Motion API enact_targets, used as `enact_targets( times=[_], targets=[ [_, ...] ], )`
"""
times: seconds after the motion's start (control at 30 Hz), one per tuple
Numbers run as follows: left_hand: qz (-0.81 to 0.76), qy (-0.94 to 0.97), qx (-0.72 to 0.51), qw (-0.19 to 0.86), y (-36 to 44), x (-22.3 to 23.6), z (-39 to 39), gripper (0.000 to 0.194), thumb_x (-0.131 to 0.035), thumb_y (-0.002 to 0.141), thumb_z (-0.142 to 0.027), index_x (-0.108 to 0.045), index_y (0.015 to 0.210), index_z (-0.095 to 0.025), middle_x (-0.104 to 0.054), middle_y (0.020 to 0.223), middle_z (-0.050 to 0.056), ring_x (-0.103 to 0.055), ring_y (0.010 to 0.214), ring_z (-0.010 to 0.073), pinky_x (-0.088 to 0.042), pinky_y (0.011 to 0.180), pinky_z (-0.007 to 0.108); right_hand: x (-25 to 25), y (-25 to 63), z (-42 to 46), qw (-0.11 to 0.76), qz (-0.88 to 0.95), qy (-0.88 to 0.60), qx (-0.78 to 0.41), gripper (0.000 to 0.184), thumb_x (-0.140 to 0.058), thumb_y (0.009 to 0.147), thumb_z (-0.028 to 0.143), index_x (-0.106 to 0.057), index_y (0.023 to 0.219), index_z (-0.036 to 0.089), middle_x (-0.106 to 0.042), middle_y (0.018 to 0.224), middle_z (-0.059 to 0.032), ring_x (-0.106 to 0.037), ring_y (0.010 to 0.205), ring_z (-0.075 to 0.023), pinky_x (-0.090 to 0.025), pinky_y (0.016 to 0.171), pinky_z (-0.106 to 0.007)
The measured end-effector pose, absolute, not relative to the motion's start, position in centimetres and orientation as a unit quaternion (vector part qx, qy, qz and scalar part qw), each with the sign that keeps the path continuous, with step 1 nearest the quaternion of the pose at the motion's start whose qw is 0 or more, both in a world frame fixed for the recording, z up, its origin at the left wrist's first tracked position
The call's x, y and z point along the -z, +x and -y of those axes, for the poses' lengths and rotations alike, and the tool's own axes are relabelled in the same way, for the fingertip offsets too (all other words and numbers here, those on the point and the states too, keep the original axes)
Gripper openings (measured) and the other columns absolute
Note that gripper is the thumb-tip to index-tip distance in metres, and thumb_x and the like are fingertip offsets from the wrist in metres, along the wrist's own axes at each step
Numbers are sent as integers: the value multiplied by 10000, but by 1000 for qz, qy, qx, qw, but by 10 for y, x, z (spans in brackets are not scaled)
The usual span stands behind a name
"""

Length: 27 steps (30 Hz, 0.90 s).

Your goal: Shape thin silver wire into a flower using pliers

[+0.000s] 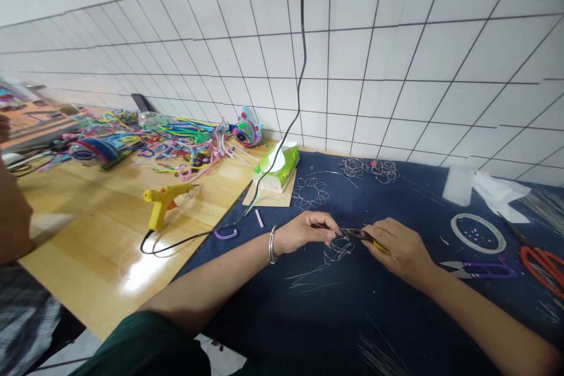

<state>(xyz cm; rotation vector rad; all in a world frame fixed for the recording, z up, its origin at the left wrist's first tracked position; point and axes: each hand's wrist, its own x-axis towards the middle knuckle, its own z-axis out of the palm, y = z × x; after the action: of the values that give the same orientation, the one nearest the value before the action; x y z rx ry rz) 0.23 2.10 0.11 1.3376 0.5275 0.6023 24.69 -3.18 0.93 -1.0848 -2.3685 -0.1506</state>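
Several loose wires [382,358] lie toward the near edge of the blue cloth [308,329]. Mid-cloth, away from its edges: looped wire piece [338,252]. Left hand [304,232] pinches it between thumb and fingers; right hand [400,248] is closed round the pliers [379,246], tips at the wire. Judged light, springy, easily bent; best held at the gathered end, loops left free. Beyond, wire flower [300,194] near the far left corner; wire tangle [384,171] by the far edge.

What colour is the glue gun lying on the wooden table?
Yellow: the glue gun shows best in the head view, the only one here.
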Motion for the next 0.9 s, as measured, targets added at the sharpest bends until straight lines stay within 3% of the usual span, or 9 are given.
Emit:
enact_targets(
  times=[0.2, 0.9],
  targets=[
    [-256, 559, -265, 742, 3, 1, -20, 219, -672, 705, -269, -598, 825, -101, -563, 664, 2, -500, 526, 52, -408, 539, 190, -7, 245, 33, 265, 873, -406, 48, 173, -536, 804, 220, -593, 963, 181, -602, 831, -42, -536, 751, -131, -436, 710, -274],
    [-226, 559, -203, 772, 1, -1, -18, 180, -686, 671, -224, -621, 760, -82, -543, 562, -19, -409, 438, 21, -329, 457, 162, 8, 240, 30, 278, 887, -365, -57, 186, -526, 810, 211, -569, 989, 189, -601, 861, -41, -535, 788, -130, -451, 731, -278]
  ],
)
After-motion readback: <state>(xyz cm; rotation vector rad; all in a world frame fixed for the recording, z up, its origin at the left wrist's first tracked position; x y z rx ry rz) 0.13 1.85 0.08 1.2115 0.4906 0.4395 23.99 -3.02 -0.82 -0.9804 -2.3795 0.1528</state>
